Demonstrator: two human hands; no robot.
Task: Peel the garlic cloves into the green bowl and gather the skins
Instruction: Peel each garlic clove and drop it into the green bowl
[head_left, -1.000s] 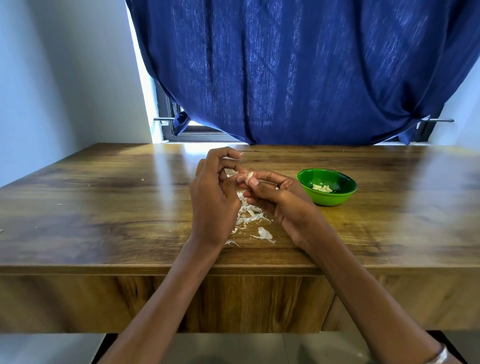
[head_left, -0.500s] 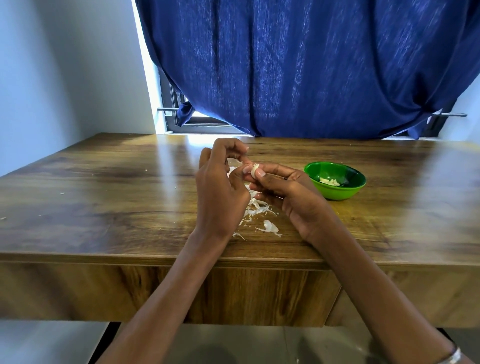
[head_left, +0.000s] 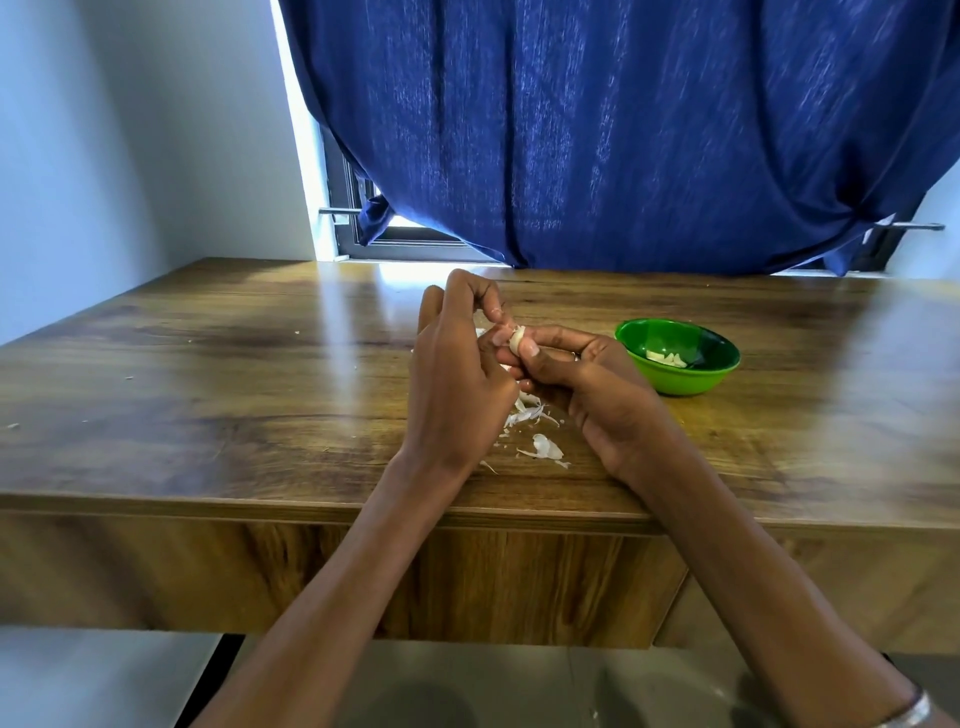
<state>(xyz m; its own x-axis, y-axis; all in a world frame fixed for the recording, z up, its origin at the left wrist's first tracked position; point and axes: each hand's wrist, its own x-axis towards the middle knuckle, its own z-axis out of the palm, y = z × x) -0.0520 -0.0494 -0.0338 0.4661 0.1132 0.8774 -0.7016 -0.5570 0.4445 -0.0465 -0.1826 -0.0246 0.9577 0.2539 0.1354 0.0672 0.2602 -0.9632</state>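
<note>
A pale garlic clove (head_left: 516, 340) is held above the middle of the wooden table (head_left: 208, 395). My right hand (head_left: 582, 384) pinches it between thumb and forefinger. My left hand (head_left: 457, 379) meets it from the left, its curled fingertips picking at the clove's skin. Under both hands lies a scatter of white garlic skins (head_left: 535, 426), partly hidden by them. The green bowl (head_left: 675, 387) stands to the right of my right hand, with a few peeled cloves (head_left: 667, 357) inside.
A dark blue curtain (head_left: 623, 130) hangs behind the table's far edge, with a window frame (head_left: 358, 228) at its left. A few tiny skin flecks (head_left: 11, 426) lie at the table's left. The near table edge (head_left: 260, 506) runs under my forearms.
The view has tilted down a little, so hands and bowl sit lower in the frame. My fingers have shifted slightly on the clove; both hands keep hold of it.
</note>
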